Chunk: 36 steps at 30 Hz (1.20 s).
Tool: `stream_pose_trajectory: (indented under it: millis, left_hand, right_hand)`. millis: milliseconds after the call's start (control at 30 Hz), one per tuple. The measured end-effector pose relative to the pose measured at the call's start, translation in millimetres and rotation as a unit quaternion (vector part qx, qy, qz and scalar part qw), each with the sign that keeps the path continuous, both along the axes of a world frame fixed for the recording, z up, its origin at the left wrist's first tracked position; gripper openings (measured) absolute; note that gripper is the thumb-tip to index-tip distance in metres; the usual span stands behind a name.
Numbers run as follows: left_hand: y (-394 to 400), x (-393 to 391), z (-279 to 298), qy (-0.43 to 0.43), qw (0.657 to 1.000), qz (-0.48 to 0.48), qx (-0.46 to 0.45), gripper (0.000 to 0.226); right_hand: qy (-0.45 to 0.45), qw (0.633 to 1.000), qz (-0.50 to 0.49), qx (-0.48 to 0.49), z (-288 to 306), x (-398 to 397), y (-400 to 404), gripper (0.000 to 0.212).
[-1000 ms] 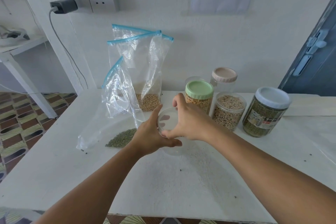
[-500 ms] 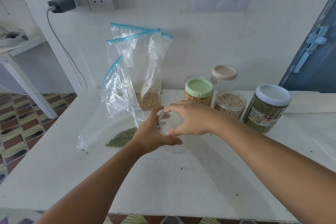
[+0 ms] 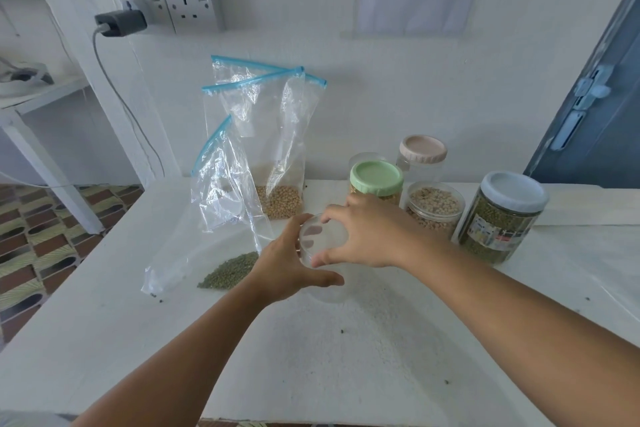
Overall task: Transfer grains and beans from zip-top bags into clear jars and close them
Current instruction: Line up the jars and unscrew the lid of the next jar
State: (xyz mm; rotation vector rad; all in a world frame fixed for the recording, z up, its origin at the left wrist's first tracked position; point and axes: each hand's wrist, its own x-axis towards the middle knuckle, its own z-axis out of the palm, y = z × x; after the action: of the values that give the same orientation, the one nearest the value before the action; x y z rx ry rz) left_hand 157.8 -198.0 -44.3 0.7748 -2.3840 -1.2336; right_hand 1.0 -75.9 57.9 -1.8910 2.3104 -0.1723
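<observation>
Change: since a moment ago my right hand [image 3: 367,236] has turned on the lid, its thumb swinging from the top round to the near side.
Jar: I see a clear round plastic jar [image 3: 325,288] standing upright on the white table [image 3: 311,357], its long axis up and down, mouth pointing up. It sits in the middle, just beside the green beans.
Lid: a see-through flat round lid [image 3: 323,236] lies on top of the jar.
Right hand: fingers curl round the lid's rim and pinch it.
Left hand [image 3: 287,270]: wraps round the jar's side and holds it.
Bags: a crinkly clear zip-top bag with green beans [image 3: 214,236] slumps on the table; two taller shiny bags with blue zips [image 3: 266,135] lean on the wall.
Other jars: a green-lidded jar [image 3: 376,180], a pale-lidded jar of green beans [image 3: 502,218].
</observation>
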Motion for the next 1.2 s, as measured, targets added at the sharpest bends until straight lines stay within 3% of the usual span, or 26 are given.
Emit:
stream_pose_trajectory:
  millis: [67, 200, 400, 533, 667, 767, 833, 933, 1033, 1200]
  left_hand:
    - [0.0, -0.6, 0.7, 0.002, 1.000, -0.002, 0.005, 0.123]
    - [0.2, -0.6, 1.3, 0.000, 1.000, 0.001, 0.004, 0.119]
    - [0.0, -0.8, 2.0, 0.003, 1.000, -0.004, -0.005, 0.113]
    - [0.4, -0.6, 1.2, 0.003, 1.000, 0.002, -0.004, 0.112]
    - [0.8, -0.9, 1.4, 0.008, 1.000, -0.003, -0.005, 0.114]
    - [0.5, 0.1, 2.2, 0.010, 1.000, -0.004, -0.007, 0.115]
    - [1.0, -0.2, 3.4, 0.012, 1.000, -0.006, -0.013, 0.109]
    - [1.1, -0.6, 3.4, 0.018, 1.000, -0.001, -0.012, 0.105]
    - [1.7, -1.9, 3.6, 0.018, 1.000, -0.006, -0.016, 0.105]
    - [0.9, -0.8, 4.1, 0.018, 1.000, -0.010, -0.022, 0.107]
  right_hand:
    - [-0.022, 1.000, 0.011, -0.009, -4.2, -0.7, -1.7, 0.077]
    - [-0.114, 0.990, 0.056, 0.064, 5.4, -13.7, 4.4, 0.064]
    - [-0.070, 0.997, 0.024, 0.012, -9.1, 1.5, -1.7, 0.061]
    - [-0.135, 0.987, 0.064, 0.067, 1.9, -7.0, 2.9, 0.054]
    - [-0.128, 0.988, 0.036, 0.073, 10.0, -8.7, 9.0, 0.067]
    - [-0.047, 0.998, -0.005, 0.036, -1.8, 2.9, 1.0, 0.079]
    - [-0.040, 0.999, -0.001, 0.020, -6.6, 7.3, -2.2, 0.076]
    - [-0.098, 0.992, 0.043, 0.066, 0.9, 1.1, 0.2, 0.067]
    - [-0.122, 0.987, 0.036, 0.098, 7.5, -2.6, 7.1, 0.079]
    - [-0.032, 0.999, 0.004, 0.032, -7.8, 10.0, -0.9, 0.078]
